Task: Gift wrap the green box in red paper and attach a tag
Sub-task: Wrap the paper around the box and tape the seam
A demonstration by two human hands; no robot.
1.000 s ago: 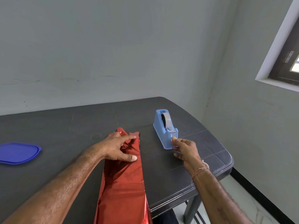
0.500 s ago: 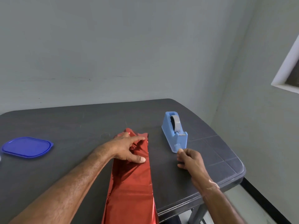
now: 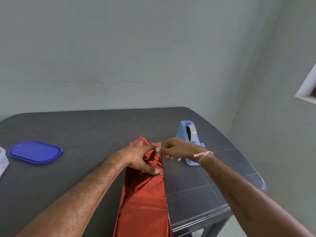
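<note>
Obs.: red paper (image 3: 145, 199) lies as a long narrow parcel on the table (image 3: 68, 127). Its long axis runs from the near edge straight away from the person, slightly right of centre. The green box is not visible, presumably inside the wrap; cannot confirm.

Left hand (image 3: 136, 158): released and flat, fingers spread, pressing the crumpled far-end fold down, thumb on the right edge of the paper.

Right hand (image 3: 177, 149): thumb and forefinger pinched together, their tips meeting the left forefinger over the far end. Whether a bit of tape sits in that pinch is too small to tell.

Dispenser (image 3: 188, 134) stands just right of the far end, partly behind the right hand. Blue lid (image 3: 35, 151) is well apart, to the left.

Key relation — both hands work at the far end of the axis, not the near one. The right hand is between dispenser and fold, so it is the nearer for any taping. The left acts as clamp.

Assessment: step appears to be securing the far-end fold. Near end hangs off the table edge, prob. unfinished. No tag in view.
</note>
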